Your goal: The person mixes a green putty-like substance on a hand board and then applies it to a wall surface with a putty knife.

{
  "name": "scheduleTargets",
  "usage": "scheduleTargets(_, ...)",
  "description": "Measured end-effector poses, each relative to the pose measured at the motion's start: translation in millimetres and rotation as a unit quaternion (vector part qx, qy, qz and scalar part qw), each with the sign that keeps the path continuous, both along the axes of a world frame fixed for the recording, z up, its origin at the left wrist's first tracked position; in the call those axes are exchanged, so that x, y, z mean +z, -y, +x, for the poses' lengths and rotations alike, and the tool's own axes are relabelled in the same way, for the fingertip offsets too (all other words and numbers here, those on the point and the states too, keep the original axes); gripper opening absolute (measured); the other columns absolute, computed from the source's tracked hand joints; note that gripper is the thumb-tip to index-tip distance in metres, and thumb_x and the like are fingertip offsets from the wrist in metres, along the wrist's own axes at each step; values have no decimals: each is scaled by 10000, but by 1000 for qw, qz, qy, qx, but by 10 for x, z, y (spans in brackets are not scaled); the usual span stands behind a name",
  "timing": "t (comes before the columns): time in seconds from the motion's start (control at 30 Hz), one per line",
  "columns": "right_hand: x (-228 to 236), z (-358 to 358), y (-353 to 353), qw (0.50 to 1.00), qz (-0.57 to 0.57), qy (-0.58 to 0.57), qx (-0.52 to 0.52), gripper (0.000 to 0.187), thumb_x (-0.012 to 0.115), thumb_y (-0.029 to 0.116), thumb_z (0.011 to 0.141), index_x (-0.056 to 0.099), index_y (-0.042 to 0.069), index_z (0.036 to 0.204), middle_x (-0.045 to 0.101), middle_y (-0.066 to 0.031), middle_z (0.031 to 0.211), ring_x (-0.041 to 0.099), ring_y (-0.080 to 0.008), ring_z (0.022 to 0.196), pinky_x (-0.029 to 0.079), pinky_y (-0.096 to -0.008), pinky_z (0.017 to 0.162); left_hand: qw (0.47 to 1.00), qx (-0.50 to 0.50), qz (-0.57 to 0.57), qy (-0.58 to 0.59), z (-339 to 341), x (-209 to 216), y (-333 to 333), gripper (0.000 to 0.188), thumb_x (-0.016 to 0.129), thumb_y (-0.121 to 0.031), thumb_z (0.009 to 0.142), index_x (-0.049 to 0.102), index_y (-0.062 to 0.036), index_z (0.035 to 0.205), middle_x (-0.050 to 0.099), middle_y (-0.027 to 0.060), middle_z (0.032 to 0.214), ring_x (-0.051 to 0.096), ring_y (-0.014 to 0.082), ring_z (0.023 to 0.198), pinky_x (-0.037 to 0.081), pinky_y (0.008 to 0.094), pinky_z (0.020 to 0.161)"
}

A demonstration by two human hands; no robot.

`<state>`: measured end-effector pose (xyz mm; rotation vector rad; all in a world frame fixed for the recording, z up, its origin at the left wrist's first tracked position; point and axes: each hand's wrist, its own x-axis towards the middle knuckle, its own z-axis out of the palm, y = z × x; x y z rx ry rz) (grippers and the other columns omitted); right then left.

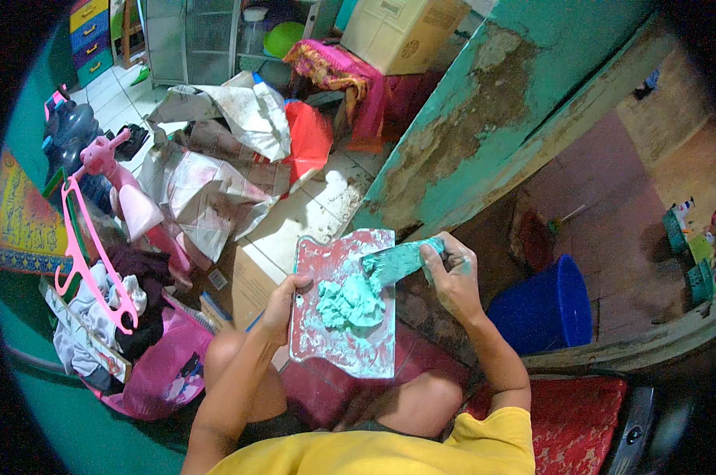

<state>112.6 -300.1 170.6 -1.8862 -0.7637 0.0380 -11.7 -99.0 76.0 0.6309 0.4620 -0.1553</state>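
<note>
Putty (346, 305) should gather evenly with left grip (279, 309) pinching red board (313, 261) level, right grip (455, 277) pinching scraper (399, 262) low.

Green paste (348, 305) on red board (314, 260)

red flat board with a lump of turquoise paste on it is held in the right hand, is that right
Not quite: the head view shows the left hand holding the red flat board, while the right hand grips a flat, paste-coated tool. The lump of turquoise paste is indeed on the board.
</note>
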Motion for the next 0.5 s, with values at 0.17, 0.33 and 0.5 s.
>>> scheduleTargets(0.17, 7, -149, -145, 993, -9, -56, 103, 148, 545, 146, 848, 532, 28, 760, 477, 23, 635, 438, -40, 602, 375, -217, 527, 999, 14, 38, -16, 3, 142, 33, 364, 418, -269, 831, 506, 4, 1054, 608, 126, 926, 615, 217, 782, 505, 351, 741)
scheduleTargets(0.33, 138, -74, -106, 999, -29, -45, 5, 135, 547, 139, 845, 548, 16, 791, 546, -6, 670, 489, -71, 619, 414, -249, 566, 997, 20, 69, 8, -30, 127, -13, 387, 449, -319, 860, 502, -7, 1082, 591, 112, 979, 598, 192, 840, 488, 325, 781)
scheduleTargets(0.5, -120, -76, -155, 991, -73, -24, 111, 146, 542, 140, 845, 539, 12, 775, 542, -3, 660, 488, -67, 618, 413, -254, 564, 995, -26, -10, 101, 31, -68, 28, 390, 424, -356, 895, 500, -33, 1102, 579, 91, 1016, 588, 172, 883, 486, 304, 784)
